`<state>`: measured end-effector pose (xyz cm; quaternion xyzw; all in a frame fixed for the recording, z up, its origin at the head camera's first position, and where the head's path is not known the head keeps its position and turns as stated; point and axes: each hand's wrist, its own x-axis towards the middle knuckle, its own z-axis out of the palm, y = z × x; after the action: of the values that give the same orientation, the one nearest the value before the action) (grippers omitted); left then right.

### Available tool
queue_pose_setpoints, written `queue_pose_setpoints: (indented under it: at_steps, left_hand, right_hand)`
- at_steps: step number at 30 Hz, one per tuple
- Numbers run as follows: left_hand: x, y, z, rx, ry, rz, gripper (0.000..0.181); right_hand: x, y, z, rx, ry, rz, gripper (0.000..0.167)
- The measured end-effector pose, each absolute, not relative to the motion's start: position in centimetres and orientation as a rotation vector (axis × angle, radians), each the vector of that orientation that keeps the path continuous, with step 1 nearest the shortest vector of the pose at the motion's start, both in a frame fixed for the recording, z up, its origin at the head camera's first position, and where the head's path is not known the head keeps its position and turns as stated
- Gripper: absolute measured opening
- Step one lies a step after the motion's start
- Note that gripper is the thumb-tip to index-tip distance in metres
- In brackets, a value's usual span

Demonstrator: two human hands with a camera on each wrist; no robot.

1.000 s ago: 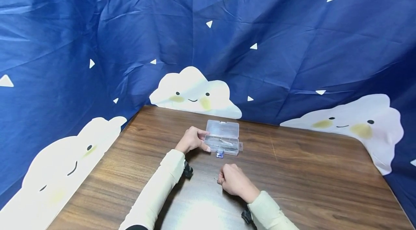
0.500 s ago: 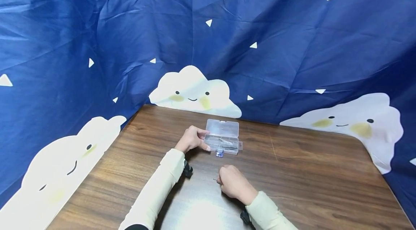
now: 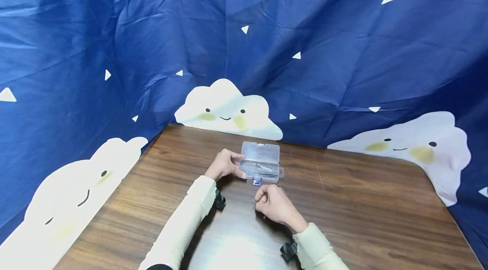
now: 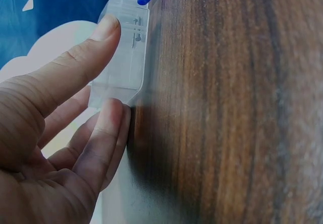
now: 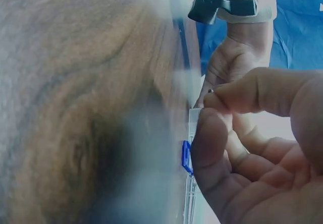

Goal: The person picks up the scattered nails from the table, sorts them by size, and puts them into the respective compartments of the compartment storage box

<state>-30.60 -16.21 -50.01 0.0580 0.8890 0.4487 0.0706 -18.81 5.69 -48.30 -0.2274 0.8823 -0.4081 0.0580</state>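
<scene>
A clear plastic box (image 3: 259,171) with its lid (image 3: 261,152) raised stands on the table; thin metal pieces like nails (image 3: 264,167) lie inside. Its blue latch (image 3: 257,181) hangs down at the front. My left hand (image 3: 224,164) grips the box's left end, thumb (image 4: 103,32) on the front wall and fingers round the corner. Nearer to me, my right hand (image 3: 276,205) hovers above the table, thumb and forefinger pinched together. Only the tip of a small metal nail (image 5: 211,90) shows between them in the right wrist view; the rest is hidden.
The brown wooden table (image 3: 366,215) extends widely on both sides of the box. Behind it hangs a blue cloth (image 3: 328,28) with white clouds. Black straps with mounts (image 3: 288,251) sit on the wrists.
My right hand has turned and shifted slightly forward, towards the box. The nail end that stuck out leftward is now hidden in the head view. My left hand stays on the box.
</scene>
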Motion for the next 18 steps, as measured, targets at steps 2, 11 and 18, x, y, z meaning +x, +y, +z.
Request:
queue_pose_setpoints:
  at_steps: [2,11,18]
  left_hand:
    - [-30.6,-16.2,-49.9,0.176,2.673,1.357,0.072]
    - [-30.3,-16.3,-49.4,0.18,2.661,1.36,0.072]
    - [-30.4,-16.3,-49.7,0.195,2.672,1.348,0.072]
  right_hand:
    - [-19.0,5.6,-48.3,-0.669,2.657,-1.291,0.009]
    - [-20.4,4.9,-47.8,-0.504,2.764,-1.438,0.011]
    - [-21.5,4.2,-47.2,-0.463,2.791,-1.449,0.013]
